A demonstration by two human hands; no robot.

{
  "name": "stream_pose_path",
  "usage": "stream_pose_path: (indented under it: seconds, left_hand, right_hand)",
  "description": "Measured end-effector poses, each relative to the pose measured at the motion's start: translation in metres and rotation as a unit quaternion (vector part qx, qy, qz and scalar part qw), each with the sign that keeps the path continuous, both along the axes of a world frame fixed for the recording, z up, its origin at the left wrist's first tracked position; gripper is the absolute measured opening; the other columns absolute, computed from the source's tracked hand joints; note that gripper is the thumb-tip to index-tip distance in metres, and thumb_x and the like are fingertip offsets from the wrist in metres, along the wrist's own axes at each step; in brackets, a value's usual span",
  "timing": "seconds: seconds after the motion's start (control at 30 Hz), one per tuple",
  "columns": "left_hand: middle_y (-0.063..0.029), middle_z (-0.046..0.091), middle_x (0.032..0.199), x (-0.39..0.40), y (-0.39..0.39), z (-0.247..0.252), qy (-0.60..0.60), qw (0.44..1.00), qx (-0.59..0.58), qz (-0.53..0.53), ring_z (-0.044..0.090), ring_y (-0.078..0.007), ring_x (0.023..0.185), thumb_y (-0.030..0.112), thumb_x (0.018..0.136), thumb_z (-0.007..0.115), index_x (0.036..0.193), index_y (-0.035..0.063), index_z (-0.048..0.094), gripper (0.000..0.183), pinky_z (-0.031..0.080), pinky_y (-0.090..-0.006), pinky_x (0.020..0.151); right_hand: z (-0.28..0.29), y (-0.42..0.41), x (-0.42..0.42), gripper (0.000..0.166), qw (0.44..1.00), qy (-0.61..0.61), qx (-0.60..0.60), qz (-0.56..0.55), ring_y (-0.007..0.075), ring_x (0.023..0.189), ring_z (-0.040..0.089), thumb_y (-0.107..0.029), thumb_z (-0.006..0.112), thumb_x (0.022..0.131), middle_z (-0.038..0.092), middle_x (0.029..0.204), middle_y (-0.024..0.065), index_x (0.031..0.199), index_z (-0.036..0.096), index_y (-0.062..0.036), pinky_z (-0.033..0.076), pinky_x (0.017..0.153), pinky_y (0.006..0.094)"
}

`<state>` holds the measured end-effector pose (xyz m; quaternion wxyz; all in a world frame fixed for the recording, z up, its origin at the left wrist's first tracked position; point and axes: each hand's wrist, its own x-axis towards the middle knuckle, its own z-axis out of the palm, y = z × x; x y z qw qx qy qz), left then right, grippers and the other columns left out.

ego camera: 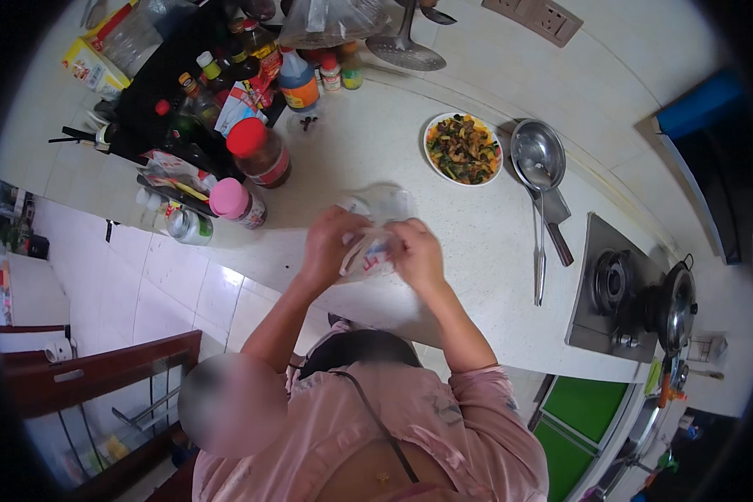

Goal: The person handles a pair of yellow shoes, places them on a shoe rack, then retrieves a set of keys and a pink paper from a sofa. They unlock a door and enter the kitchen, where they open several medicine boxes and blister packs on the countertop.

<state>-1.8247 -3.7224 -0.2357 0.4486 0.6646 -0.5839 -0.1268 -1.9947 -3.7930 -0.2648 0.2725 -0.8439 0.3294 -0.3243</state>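
Observation:
Above the white countertop, my left hand [334, 241] and my right hand [419, 253] grip a clear plastic bag [370, 256] between them. Red print shows on the bag's side facing me. Its far part [389, 199] spreads out over the counter beyond my fingers. What the bag holds, if anything, I cannot make out. Left of my hands stand a pink-lidded jar [233, 201] and a larger red-lidded jar [257, 154] with dark brown contents. A white plate of cooked food [464, 149], with greens and brown pieces, lies beyond my right hand.
A metal ladle [538, 157] lies partly over a cleaver [553, 210] at the right. Further right are a gas stove [608, 295] and a lidded wok [674, 310]. Several sauce bottles [213, 75] crowd the back left. A slotted skimmer [406, 53] hangs at the wall.

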Motion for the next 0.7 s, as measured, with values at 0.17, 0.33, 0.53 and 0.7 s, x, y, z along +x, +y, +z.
stream_pose_path:
  seconds: [0.17,0.33,0.53,0.7]
  left_hand:
    - [-0.0032,0.063,0.085,0.052,0.014,-0.016,0.33,0.942,-0.004,0.058,0.057,-0.0112,0.074,0.011,0.086,0.064,0.088,0.0004,0.065,0.011,0.044,-0.0243,0.067]
    - [-0.0051,0.062,0.101,0.069,0.034,-0.002,0.392,0.92,0.019,-0.014,0.056,-0.0114,0.095,0.009,0.089,0.059,0.098,0.002,0.062,0.011,0.042,-0.0243,0.086]
    - [-0.0097,0.059,0.112,0.057,0.042,0.008,0.277,0.942,-0.098,-0.164,0.055,-0.0193,0.105,0.008,0.088,0.059,0.095,0.0029,0.06,0.008,0.041,-0.0302,0.09]
    - [-0.0103,0.059,0.11,0.07,0.051,-0.001,0.518,0.821,-0.11,-0.214,0.057,-0.0209,0.099,0.009,0.093,0.051,0.099,0.002,0.057,0.01,0.045,-0.0323,0.085]
  right_hand:
    - [-0.014,-0.015,-0.039,0.015,0.903,-0.257,0.288,-0.189,0.0062,0.061,0.05,0.008,0.063,0.076,0.055,0.075,-0.0025,0.082,0.058,-0.0059,0.042,0.054,0.0213]
    - [-0.002,0.017,-0.058,0.024,0.914,-0.161,0.155,-0.337,0.0113,0.072,0.054,0.01,0.057,0.072,0.056,0.083,0.0032,0.089,0.052,-0.0061,0.047,0.067,0.0257]
    - [0.067,0.064,0.012,0.006,0.98,-0.191,0.048,0.027,0.0262,0.077,0.061,-0.002,0.06,0.077,0.063,0.081,0.0106,0.083,0.058,-0.0027,0.048,0.079,0.0337]
    - [0.027,0.034,0.018,0.011,0.985,0.17,0.022,-0.012,0.0344,0.075,0.061,-0.015,0.056,0.083,0.063,0.078,0.0162,0.083,0.062,-0.0053,0.049,0.067,0.0409]
